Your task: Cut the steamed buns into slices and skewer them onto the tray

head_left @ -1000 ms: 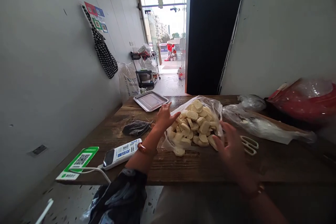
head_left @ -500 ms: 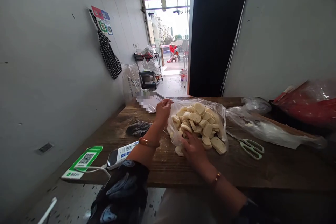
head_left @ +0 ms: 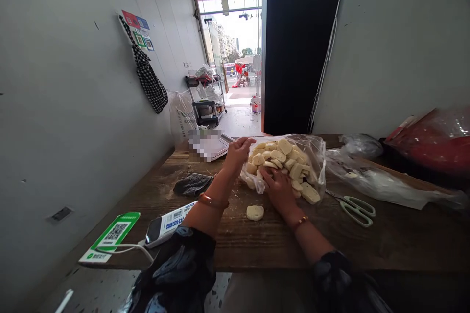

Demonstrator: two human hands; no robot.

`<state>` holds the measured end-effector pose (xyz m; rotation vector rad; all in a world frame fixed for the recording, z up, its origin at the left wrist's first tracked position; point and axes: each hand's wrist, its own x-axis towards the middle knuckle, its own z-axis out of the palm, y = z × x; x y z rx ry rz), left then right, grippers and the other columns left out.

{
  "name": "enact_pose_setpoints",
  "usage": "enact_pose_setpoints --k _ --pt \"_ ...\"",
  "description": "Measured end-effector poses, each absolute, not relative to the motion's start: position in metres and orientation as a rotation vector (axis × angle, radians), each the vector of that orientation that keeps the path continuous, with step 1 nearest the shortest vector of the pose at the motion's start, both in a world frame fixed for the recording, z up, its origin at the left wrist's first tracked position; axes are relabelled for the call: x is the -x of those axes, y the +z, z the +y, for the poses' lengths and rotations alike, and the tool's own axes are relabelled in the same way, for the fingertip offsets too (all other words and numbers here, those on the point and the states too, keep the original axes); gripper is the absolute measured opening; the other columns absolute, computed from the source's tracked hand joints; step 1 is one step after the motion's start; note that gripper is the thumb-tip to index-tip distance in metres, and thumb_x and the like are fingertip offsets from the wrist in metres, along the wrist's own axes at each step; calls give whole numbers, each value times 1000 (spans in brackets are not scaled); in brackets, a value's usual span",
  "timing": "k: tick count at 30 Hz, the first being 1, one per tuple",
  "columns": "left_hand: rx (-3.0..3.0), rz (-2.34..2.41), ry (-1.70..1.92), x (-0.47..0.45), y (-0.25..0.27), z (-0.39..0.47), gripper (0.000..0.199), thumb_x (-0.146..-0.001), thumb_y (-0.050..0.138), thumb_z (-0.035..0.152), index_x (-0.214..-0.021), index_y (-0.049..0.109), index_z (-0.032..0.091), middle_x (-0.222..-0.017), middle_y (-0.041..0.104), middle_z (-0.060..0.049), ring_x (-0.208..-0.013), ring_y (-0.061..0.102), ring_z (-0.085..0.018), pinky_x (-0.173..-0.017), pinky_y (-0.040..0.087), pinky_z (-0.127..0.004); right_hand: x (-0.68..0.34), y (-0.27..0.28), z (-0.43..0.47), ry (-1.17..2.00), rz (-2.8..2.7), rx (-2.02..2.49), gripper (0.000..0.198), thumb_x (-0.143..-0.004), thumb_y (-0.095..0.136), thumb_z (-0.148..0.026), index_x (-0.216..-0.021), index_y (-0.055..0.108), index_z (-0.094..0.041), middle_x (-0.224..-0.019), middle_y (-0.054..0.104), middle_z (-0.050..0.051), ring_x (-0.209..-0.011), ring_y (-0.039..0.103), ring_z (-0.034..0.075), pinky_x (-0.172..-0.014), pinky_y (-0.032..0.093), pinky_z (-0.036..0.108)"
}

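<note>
Head view: the clear plastic bag is lying open on the dark wooden table, in front of the person, and is holding a heap of pale, rounded slices. The left hand is closing its fingers in a pinch at the bag's upper left edge, where it is apparently gripping the thin film. The right hand is reaching in from the near side with its fingers partly spread, and it is touching the slices along the bag's front; its fingertips are partly hiding among them, so I cannot tell whether it is gripping one. A single slice is lying on the bare wood just in front of the bag, apart from the heap. To the right, scissors with pale green handles are resting beside the bag, their blades pointing towards it, while more clear plastic is lying beyond them. On the left, a dark grey cloth is sitting near the left forearm, a white device is lying partly behind that arm, and a green-and-white code sign is resting near the table's edge.
</note>
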<state>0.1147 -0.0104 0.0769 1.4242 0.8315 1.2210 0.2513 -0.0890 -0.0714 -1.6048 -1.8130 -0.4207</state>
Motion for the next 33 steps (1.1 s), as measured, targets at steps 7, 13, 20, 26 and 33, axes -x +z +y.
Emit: enact_pose_setpoints --k 7,13,20,26,33 --pt "-1446 1000 1368 -56 13 -12 45 -68 78 53 -88 71 14 -56 48 6 -50 40 -9 -50 31 -23 -257 -65 -132 -278 -1908 1453 60 -87 73 -24 -144 56 -19 -138 63 16 -129 53 36 -106 43 54" --pt "-1394 1133 1385 -61 -13 -25 56 -66 83 52 -102 66 14 -82 68 -4 -72 60 -16 -68 45 -27 -259 -72 -171 -226 -1730 1285 37 -98 61 -23 -134 61 -22 -121 71 13 -113 65 28 -98 53 47" --pt "-1390 1026 1269 -68 -34 -31 31 -61 81 36 -63 57 17 -60 57 3 -59 51 -12 -60 40 -25 -224 -70 -185 -24 -2040 1286 41 -89 69 -12 -128 66 -25 -124 73 9 -114 66 29 -99 56 49" --pt "-822 637 1391 -58 -28 -32 37 -62 81 33 -78 50 20 -77 71 -1 -71 68 -16 -71 53 -30 -214 -78 -172 37 -2065 1454 58 -81 76 -12 -137 61 -18 -137 65 16 -125 59 34 -104 53 54" --pt "-995 776 1617 -58 -27 -32 20 -80 61 30 -83 43 23 -61 50 9 -51 46 -8 -56 41 -21 -213 -86 -161 92 -2043 1498 59 -87 69 -16 -144 55 -19 -128 70 15 -116 64 32 -100 55 50"
